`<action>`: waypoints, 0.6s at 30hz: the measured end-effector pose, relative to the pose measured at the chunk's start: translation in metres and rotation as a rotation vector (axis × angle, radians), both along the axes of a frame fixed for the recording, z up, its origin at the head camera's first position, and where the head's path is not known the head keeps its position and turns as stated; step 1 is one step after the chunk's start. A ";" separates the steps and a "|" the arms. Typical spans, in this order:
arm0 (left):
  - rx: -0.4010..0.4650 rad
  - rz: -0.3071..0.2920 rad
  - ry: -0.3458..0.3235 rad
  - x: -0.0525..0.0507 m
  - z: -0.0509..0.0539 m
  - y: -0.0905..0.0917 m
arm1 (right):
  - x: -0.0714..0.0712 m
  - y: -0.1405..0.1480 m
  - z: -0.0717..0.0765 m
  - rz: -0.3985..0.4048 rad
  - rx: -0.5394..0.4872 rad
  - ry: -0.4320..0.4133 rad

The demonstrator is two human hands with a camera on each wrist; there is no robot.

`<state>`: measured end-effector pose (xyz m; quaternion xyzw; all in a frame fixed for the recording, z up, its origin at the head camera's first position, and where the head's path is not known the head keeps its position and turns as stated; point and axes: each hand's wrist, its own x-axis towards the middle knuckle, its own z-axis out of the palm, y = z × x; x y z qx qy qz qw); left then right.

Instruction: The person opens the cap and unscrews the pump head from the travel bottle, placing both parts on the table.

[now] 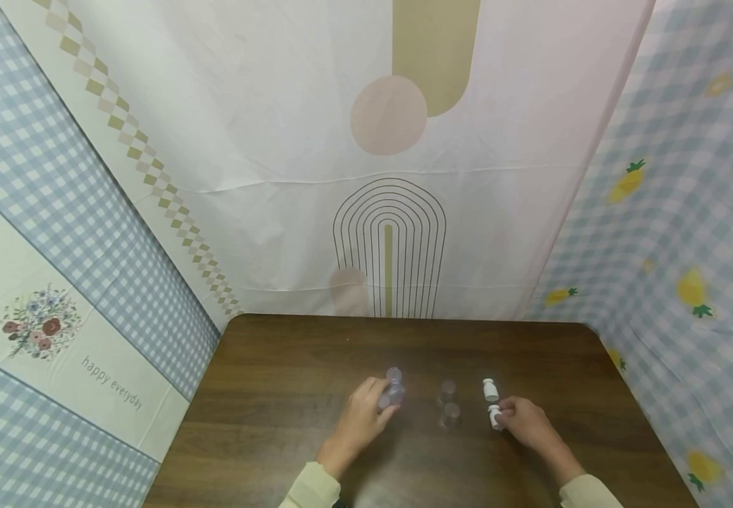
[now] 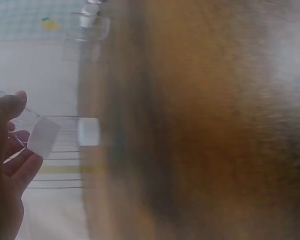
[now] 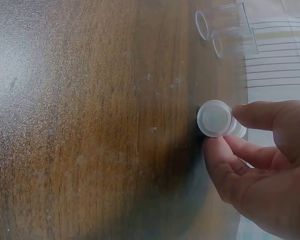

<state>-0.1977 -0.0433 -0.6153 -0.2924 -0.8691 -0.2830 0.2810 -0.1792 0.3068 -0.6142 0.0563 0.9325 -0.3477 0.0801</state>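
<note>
My left hand holds a small clear container with a frosted whitish end between thumb and fingers. Just past it on the table stands a similar clear container with a frosted end. In the head view, these translucent containers look faintly purple and crowd together at the fingertips. My right hand pinches a small white bottle between thumb and fingers; its round end faces the right wrist camera. Directly behind that stands a second white bottle.
Between the hands stand two clear, colourless cups, one behind the other. Everything is on a dark brown wooden table. A patterned cloth hangs behind the table's far edge, with checked cloth on the right side.
</note>
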 end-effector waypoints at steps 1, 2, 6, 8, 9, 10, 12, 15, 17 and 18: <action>0.010 0.002 -0.016 0.001 -0.003 0.000 | 0.000 0.000 0.000 0.004 0.002 0.001; 0.022 0.002 -0.032 0.001 -0.006 0.000 | 0.000 0.001 0.001 0.004 0.001 0.000; 0.063 0.008 -0.093 0.002 -0.016 0.000 | 0.000 0.002 0.001 0.006 0.002 -0.001; 0.077 0.008 -0.119 0.003 -0.021 0.000 | 0.001 0.002 0.002 0.003 -0.001 -0.002; 0.083 0.009 -0.128 0.003 -0.023 0.000 | 0.000 0.002 0.002 0.005 -0.001 -0.001; 0.087 0.012 -0.137 0.003 -0.024 0.000 | 0.000 0.003 0.002 0.004 0.000 0.000; 0.095 0.020 -0.146 0.002 -0.027 0.001 | -0.001 0.003 0.002 0.006 0.002 0.004; 0.105 0.028 -0.155 0.001 -0.031 0.002 | -0.001 0.004 0.002 0.014 0.018 0.009; 0.113 0.031 -0.167 0.000 -0.034 0.003 | -0.001 0.005 0.002 0.016 0.023 0.008; 0.117 0.032 -0.177 0.000 -0.035 0.003 | -0.001 0.005 0.002 0.016 0.024 0.008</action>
